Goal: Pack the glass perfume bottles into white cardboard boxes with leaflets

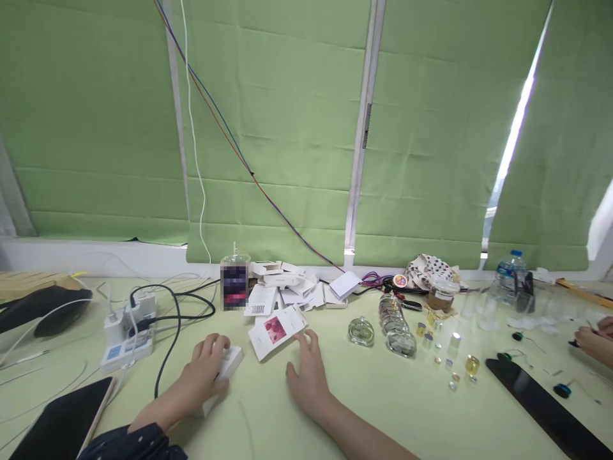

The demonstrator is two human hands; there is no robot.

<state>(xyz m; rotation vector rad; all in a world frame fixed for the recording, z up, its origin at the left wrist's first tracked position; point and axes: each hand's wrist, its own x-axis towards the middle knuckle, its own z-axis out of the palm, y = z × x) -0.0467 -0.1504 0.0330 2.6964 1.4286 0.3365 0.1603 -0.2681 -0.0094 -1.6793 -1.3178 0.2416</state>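
Note:
My left hand (pixel 202 375) is wrapped over a slim white box (pixel 233 361) that lies on the table, its end showing past my fingers. To the right, my right hand (pixel 310 375) rests low with thumb and fingers apart. Its fingertips are at the lower right edge of a white flattened carton (pixel 287 321) with a pink picture; whether they press on it I cannot tell. Behind this carton is a loose pile of white cartons (pixel 287 281), one with a barcode. A round clear glass bottle (pixel 361 332) stands right of my right hand.
A row of glass bottles (pixel 400 338) and several gold caps (pixel 472 365) are on the right. A power strip (pixel 127 350) with cables and a dark tablet (pixel 62 418) lie left. At the far right is another person's hand (pixel 598 338), near a long black strip (pixel 541 402).

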